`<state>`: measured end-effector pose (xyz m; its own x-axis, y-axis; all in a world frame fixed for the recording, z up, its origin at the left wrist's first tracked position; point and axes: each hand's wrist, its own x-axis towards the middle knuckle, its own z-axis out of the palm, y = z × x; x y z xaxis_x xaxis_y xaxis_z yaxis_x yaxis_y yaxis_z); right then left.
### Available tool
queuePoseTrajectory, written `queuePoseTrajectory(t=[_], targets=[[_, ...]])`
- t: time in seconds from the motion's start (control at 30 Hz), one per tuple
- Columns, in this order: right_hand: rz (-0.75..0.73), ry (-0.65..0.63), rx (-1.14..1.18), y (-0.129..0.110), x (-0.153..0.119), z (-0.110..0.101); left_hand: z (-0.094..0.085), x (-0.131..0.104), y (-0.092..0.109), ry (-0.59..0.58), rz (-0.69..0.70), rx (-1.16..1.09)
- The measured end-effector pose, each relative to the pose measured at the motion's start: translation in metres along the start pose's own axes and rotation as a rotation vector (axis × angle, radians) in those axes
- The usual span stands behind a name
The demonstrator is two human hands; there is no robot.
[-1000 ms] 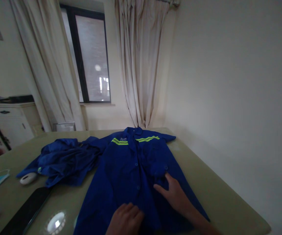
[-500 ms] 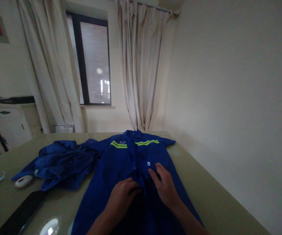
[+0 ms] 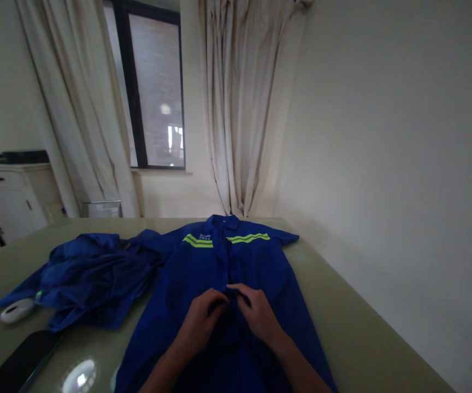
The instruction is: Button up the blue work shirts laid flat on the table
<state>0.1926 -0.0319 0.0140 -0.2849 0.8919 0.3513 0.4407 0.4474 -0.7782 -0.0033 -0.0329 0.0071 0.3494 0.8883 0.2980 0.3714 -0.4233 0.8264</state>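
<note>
A blue short-sleeved work shirt (image 3: 260, 262), with yellow-green stripes across the chest and its collar at the far end, lies spread front side up on the table. Along its middle front opening, below the chest stripes, both hands work close together. My left hand (image 3: 204, 316) pinches the left front edge, its thumb and fingers curled in. From the other side my right hand (image 3: 260, 315) grips the right front edge, with the forefinger reaching over the cloth. Fingertips nearly meet there; any button between them is hidden.
Left of the shirt lies a crumpled blue garment (image 3: 92, 273). Near it are a white oval object (image 3: 17, 310) and a flat black object (image 3: 23, 360). A shiny round spot (image 3: 79, 376) shows on the table (image 3: 367, 338). A wall (image 3: 403, 164) runs along the right.
My right hand has moved left and closed on the front edge beside my left hand. A small white ring-like mark near it no longer shows. The view has tilted down slightly.
</note>
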Motion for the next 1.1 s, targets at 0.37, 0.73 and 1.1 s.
queuePoseTrajectory(t=[0.37,0.73,1.1], targets=[[0.023,-0.137,-0.245,-0.007,-0.015,0.005,0.007,-0.014,0.003,0.129,0.113,0.211],[-0.055,-0.053,-0.023,-0.003,-0.015,0.004,0.008,-0.014,-0.004,0.166,0.16,0.091],[0.065,0.037,0.108,0.002,-0.013,0.017,0.013,-0.014,-0.008,0.159,0.112,0.128]])
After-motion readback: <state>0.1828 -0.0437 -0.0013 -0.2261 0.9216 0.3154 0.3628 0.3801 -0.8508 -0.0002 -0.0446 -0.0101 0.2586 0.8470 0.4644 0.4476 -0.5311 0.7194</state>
